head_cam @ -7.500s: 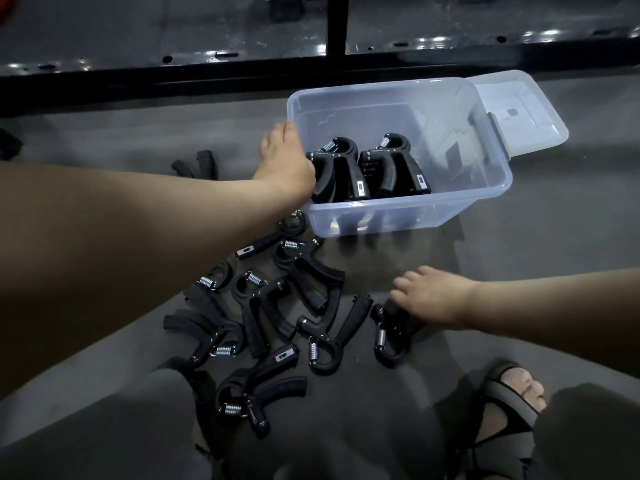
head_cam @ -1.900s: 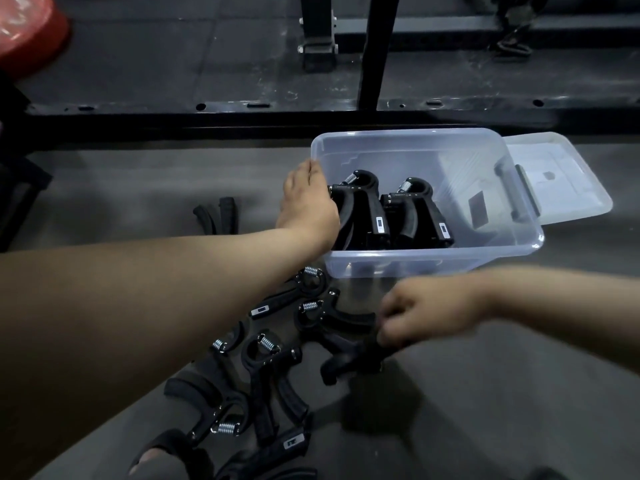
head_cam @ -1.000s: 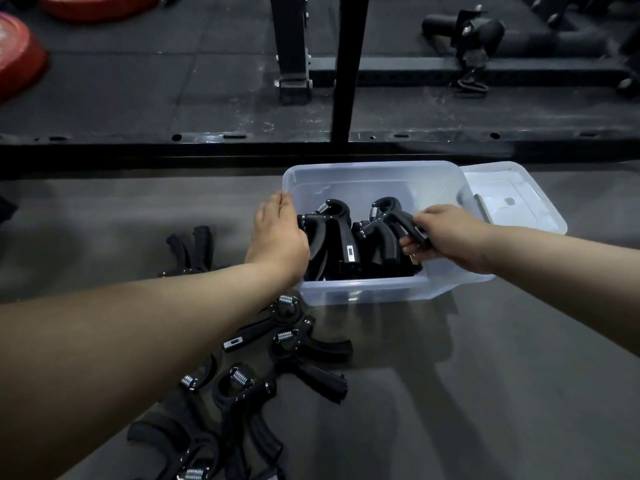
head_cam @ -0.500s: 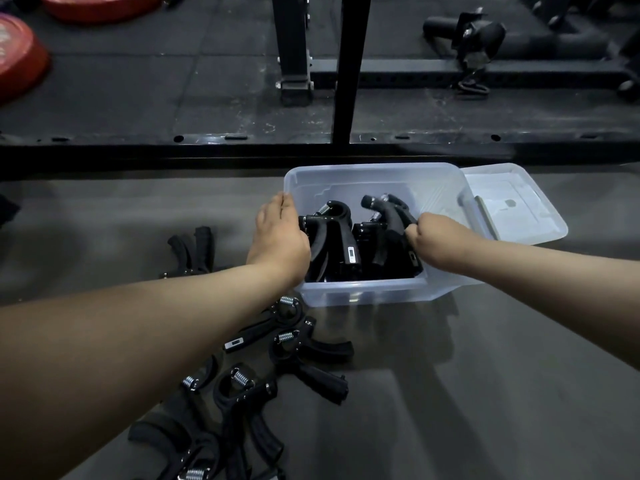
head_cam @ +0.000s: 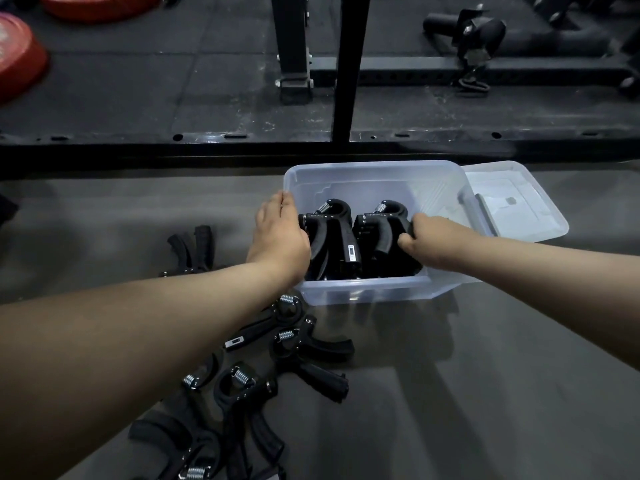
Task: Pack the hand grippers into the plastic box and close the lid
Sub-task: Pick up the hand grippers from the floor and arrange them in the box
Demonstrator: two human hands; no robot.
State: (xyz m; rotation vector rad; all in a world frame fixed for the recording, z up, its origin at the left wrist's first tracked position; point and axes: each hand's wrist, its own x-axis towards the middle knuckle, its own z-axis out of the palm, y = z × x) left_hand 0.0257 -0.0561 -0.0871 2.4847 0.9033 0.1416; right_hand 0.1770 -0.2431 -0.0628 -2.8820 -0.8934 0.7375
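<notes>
A clear plastic box (head_cam: 367, 171) stands open on the grey floor, its lid (head_cam: 519, 202) lying flat against its right side. Black hand grippers (head_cam: 334, 237) stand packed in two rows in the box's left half. My left hand (head_cam: 278, 237) grips the box's left wall. Inside the box, my right hand (head_cam: 427, 242) is closed on the rightmost hand gripper (head_cam: 384, 233), pressing it down among the right row. Several loose hand grippers (head_cam: 304, 344) lie on the floor in front of the box's left corner, under my left forearm.
One more hand gripper (head_cam: 194, 249) lies apart on the floor to the left. A black rack frame (head_cam: 346, 71) and its floor rail (head_cam: 207, 147) run behind the box. Red weight plates (head_cam: 17, 57) sit at the far left.
My right hand picked a gripper off the floor, carried it into the box and has pushed it down into the right row. My left hand has stayed on the box's wall.
</notes>
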